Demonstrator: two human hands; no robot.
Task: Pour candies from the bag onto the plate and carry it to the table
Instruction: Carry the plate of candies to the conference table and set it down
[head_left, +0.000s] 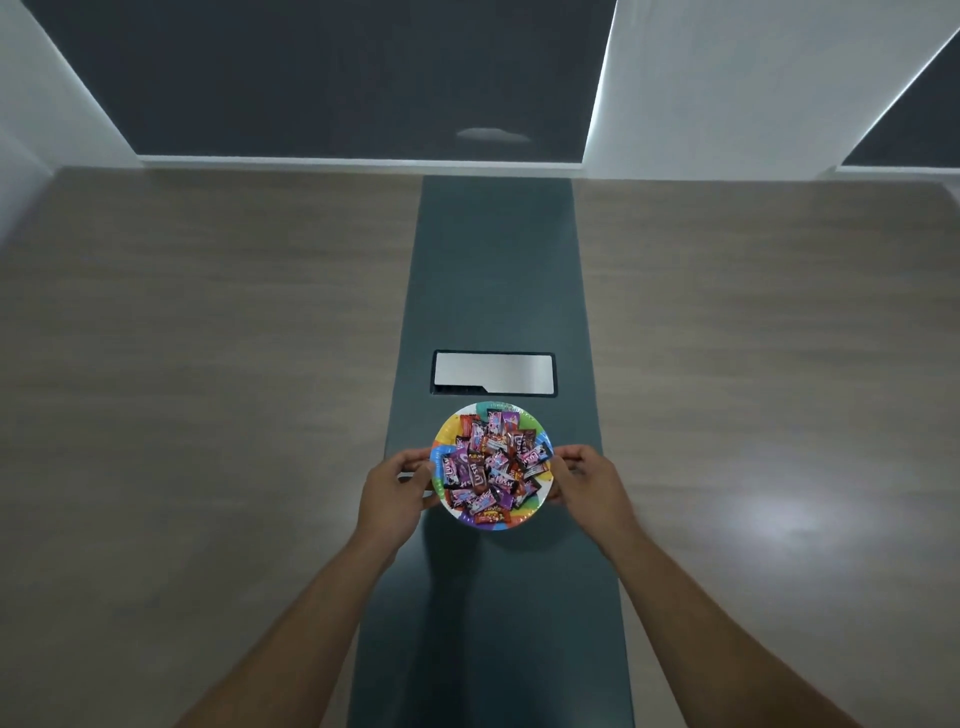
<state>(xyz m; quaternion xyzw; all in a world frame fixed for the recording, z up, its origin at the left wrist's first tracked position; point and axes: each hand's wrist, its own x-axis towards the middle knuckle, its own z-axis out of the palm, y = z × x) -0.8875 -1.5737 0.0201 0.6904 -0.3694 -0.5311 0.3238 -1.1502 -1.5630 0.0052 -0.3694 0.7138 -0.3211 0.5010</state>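
Observation:
A round paper plate (525, 511) with a rainbow-coloured rim sits over the dark green middle strip of the table (498, 270). Several wrapped candies (491, 465), purple, pink and red, are heaped on it. My left hand (394, 488) grips the plate's left edge, fingers curled at the rim. Opposite it, my right hand (587, 480) grips the right edge the same way. Whether the plate rests on the table or hovers just above it, I cannot tell. No candy bag is in view.
The table has wide wood-grain panels (208, 364) on both sides of the green strip. A silver cable hatch (493, 373) lies in the strip just beyond the plate. White walls and dark window panels stand behind the table's far edge.

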